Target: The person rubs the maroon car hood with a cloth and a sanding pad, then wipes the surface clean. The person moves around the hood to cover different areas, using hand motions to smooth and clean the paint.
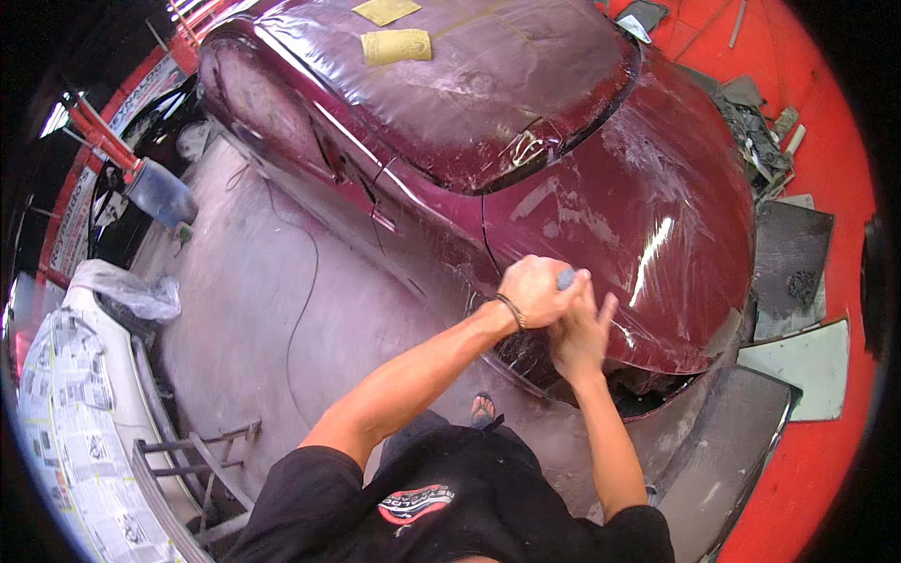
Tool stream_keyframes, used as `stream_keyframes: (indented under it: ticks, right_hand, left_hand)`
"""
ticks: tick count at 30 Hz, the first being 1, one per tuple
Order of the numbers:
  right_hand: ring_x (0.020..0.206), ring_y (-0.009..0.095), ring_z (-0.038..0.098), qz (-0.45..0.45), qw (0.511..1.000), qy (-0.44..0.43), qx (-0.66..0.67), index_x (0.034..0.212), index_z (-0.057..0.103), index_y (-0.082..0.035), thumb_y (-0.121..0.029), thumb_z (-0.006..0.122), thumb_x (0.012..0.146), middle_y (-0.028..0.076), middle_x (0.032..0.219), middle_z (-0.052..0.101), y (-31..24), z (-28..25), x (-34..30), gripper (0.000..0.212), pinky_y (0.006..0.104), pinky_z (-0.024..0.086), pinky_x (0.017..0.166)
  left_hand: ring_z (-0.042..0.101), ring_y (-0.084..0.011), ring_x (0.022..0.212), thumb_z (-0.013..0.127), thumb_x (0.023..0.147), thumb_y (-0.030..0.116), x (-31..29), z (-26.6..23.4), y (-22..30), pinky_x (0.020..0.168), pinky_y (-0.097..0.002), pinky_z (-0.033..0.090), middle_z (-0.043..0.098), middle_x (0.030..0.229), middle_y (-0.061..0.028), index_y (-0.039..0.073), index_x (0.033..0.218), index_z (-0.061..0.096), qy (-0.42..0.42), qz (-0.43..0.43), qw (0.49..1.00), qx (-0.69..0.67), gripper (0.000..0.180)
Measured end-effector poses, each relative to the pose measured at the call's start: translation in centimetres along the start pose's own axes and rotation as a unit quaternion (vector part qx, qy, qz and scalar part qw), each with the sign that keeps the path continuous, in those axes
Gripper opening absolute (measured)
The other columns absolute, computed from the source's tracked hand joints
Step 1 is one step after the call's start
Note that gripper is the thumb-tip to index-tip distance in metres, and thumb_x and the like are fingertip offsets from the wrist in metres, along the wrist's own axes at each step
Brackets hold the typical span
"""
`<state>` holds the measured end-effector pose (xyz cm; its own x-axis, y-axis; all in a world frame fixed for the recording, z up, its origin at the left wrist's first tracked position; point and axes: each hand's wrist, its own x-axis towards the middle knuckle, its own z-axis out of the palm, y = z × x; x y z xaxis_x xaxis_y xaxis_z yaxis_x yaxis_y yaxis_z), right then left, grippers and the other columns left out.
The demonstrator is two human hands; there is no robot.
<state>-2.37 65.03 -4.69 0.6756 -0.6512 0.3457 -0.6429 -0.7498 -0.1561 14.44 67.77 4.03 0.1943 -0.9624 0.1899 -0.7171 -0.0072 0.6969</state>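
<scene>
My left hand (537, 293), with a dark band at the wrist, is closed round a small blue-grey piece (565, 279); only its rounded end shows, so I cannot tell its kind. Close against it, my right hand (578, 336) has its fingers stretched out, one apart from the rest. Both hands are over the near corner of a dark red car (648, 188). Pale dusty smears and scuffs mark its glossy panels. Two yellow sheets, one flat (386, 10) and one curled (396, 47), lie on the car's upper part.
Left stands a white car part-covered in newspaper (84, 422), beside a metal frame stand (202, 469). A thin cable (305, 319) runs over the dusty floor. A blue-grey bin (161, 194) stands far left. Loose panels (793, 253) and a white sheet (802, 369) lie right, on red flooring.
</scene>
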Motion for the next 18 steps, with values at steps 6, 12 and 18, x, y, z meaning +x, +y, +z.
stream_keyframes:
  ticks: [6, 12, 18]
  right_hand:
    - [0.151, 0.03, 0.048, 0.075, 0.994, 0.057, -0.052, 0.158, 0.05, -0.007, -0.031, 0.059, 0.107, 0.014, 0.162, 0.052, -4.5, 2.2, 1.0, 0.058, 0.0656, 0.027, 0.121]
    - [0.165, 0.031, 0.029, 0.099, 0.988, 0.008, 0.116, 0.17, 0.039, -0.012, -0.034, 0.051, 0.109, 0.011, 0.174, 0.04, -13.2, 3.7, 10.6, 0.065, 0.061, 0.015, 0.135]
    - [0.164, 0.029, 0.032, 0.368, 0.926, 0.034, -0.08, 0.169, 0.041, -0.018, -0.033, 0.039, 0.115, 0.005, 0.176, 0.039, -9.1, 1.1, 6.7, 0.057, 0.0725, 0.011, 0.13]
  left_hand:
    - [0.074, -0.0481, 0.088, 0.061, 0.096, 0.045, 5.2, 1.0, 2.2, 0.084, -0.0567, 0.059, 0.075, 0.089, -0.0262, 0.007, 0.093, 0.082, -0.121, 0.063, 0.991, 0.005, 0.044]
    - [0.073, -0.0468, 0.085, 0.063, 0.095, 0.052, 8.7, -3.7, -3.8, 0.078, -0.0571, 0.056, 0.073, 0.084, -0.0249, 0.007, 0.083, 0.075, -0.133, 0.107, 0.985, -0.024, 0.049]
    - [0.059, -0.0335, 0.059, 0.075, 0.099, 0.037, 11.4, -10.6, -14.2, 0.062, -0.0446, 0.05, 0.061, 0.067, -0.0174, 0.003, 0.081, 0.067, -0.16, 0.2, 0.946, -0.2, 0.039]
